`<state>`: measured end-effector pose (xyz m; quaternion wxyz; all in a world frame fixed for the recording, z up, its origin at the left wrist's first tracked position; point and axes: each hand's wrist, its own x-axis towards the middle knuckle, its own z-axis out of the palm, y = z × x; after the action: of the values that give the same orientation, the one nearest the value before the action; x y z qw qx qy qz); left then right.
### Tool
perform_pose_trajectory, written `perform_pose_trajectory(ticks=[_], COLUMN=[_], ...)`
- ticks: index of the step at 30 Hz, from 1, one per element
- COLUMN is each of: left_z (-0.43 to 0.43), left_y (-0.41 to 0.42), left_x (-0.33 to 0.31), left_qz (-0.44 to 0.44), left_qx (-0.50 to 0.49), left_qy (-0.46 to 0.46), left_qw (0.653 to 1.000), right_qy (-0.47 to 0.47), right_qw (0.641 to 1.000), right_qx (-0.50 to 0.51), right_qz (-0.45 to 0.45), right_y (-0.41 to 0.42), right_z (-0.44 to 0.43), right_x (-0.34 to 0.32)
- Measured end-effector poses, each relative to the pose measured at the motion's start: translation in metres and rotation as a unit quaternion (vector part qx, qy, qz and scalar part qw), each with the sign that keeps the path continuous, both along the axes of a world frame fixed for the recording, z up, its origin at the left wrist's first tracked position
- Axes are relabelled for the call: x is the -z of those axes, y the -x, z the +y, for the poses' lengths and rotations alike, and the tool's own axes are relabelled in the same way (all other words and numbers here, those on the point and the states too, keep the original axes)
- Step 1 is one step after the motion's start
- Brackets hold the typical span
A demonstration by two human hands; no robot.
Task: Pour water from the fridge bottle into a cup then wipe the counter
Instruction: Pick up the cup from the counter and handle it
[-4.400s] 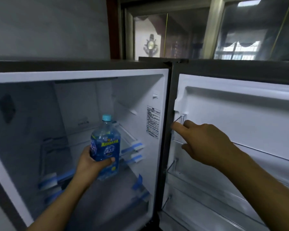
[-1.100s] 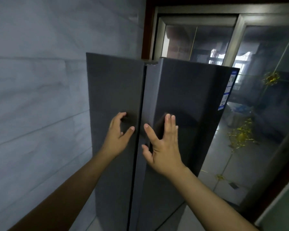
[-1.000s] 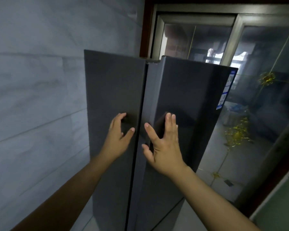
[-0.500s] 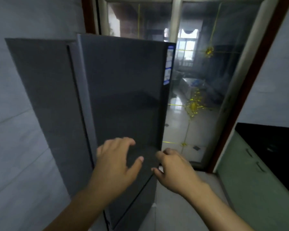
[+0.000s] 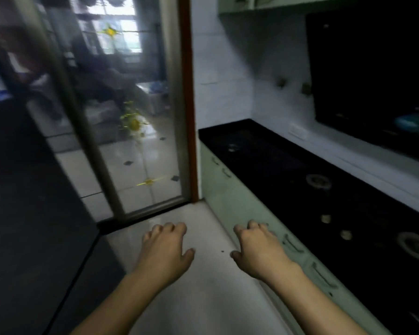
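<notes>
My left hand (image 5: 166, 250) and my right hand (image 5: 260, 249) hang in front of me over the pale floor, palms down, fingers loosely curled, holding nothing. The dark grey fridge (image 5: 22, 201) fills the left side with its doors closed. A black counter (image 5: 288, 165) with a built-in gas hob runs along the right wall. No bottle, cup or cloth shows in this view.
Pale green cabinet fronts (image 5: 240, 204) with handles sit under the counter. A glass sliding door (image 5: 131, 117) with a brown frame stands straight ahead. A dark window (image 5: 373, 68) is above the counter, and hob burners (image 5: 318, 181) lie on it.
Both hands have left the fridge doors and dropped lower. My view has swung right, from the closed fridge toward the counter.
</notes>
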<state>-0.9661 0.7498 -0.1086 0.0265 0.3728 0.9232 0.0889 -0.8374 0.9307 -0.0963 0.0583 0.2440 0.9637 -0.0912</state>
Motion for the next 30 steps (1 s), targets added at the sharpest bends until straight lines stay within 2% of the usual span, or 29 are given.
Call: perform_pose_trajectory(ticks=[7, 15, 22, 26, 30], left_z=[0.137, 0.28, 0.404, 0.452, 0.477], left_y=[-0.048, -0.087, -0.145, -0.207, -0.278], left_x=[0.033, 0.078, 0.099, 0.103, 0.107], left_qz=[-0.026, -0.046, -0.042, -0.04, -0.043], left_qx=[0.126, 0.305, 0.473, 0.549, 0.606], left_qy=[0.047, 0.075, 0.086, 0.094, 0.089], left_qw=[0.991, 0.948, 0.876, 0.829, 0.789], right_qy=[0.015, 0.055, 0.069, 0.079, 0.082], right_qw=[0.99, 0.946, 0.856, 0.777, 0.715], right_qx=[0.139, 0.311, 0.507, 0.62, 0.692], right_qz=[-0.026, -0.069, -0.075, -0.07, -0.06], right_y=[-0.091, -0.182, -0.286, -0.359, -0.429], right_z=[0.106, 0.197, 0.229, 0.221, 0.21], right_x=[0.031, 0.073, 0.096, 0.104, 0.113])
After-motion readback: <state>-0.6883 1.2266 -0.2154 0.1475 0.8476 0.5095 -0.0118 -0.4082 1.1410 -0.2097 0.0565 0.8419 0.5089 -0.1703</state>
